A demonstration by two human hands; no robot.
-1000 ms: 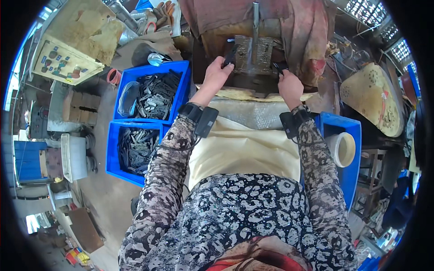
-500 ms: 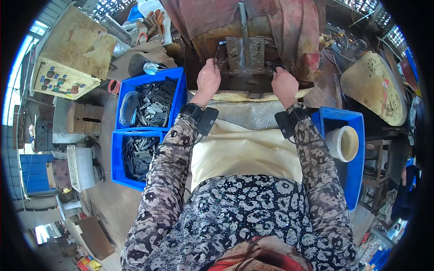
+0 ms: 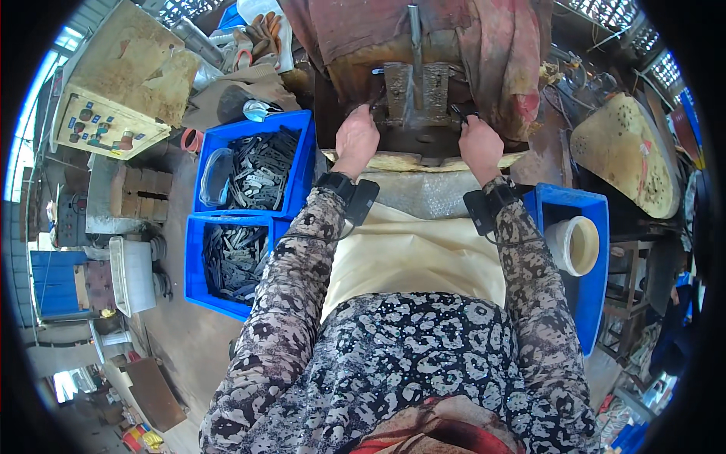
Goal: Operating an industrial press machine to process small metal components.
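Observation:
My left hand (image 3: pixel 357 140) is closed around a thin metal piece, mostly dark, to the left of a wet grey block-shaped machine part (image 3: pixel 395 94). My right hand (image 3: pixel 481 145) pinches a small dark metal piece (image 3: pixel 459 113) on the other side, close to a second grey part (image 3: pixel 436 87). Between these two parts a metal pipe (image 3: pixel 415 57) comes down, with wet streaks below it. My fingertips and much of both pieces are hidden by the hands and shadow. A stained reddish cloth (image 3: pixel 370 32) hangs over the machine behind.
Two blue bins (image 3: pixel 302 163) of flat metal strips (image 3: pixel 261 170) stand at my left. At my right, a blue bin (image 3: pixel 597 303) holds a white bucket (image 3: pixel 583 247). A yellowed control box (image 3: pixel 102 132) with knobs sits far left. A pale machine guard (image 3: pixel 628 155) stands far right.
The view has shifted slightly. My left hand has moved a little right and nearer to me, its piece now lower beside the grey part. My right hand keeps almost the same place.

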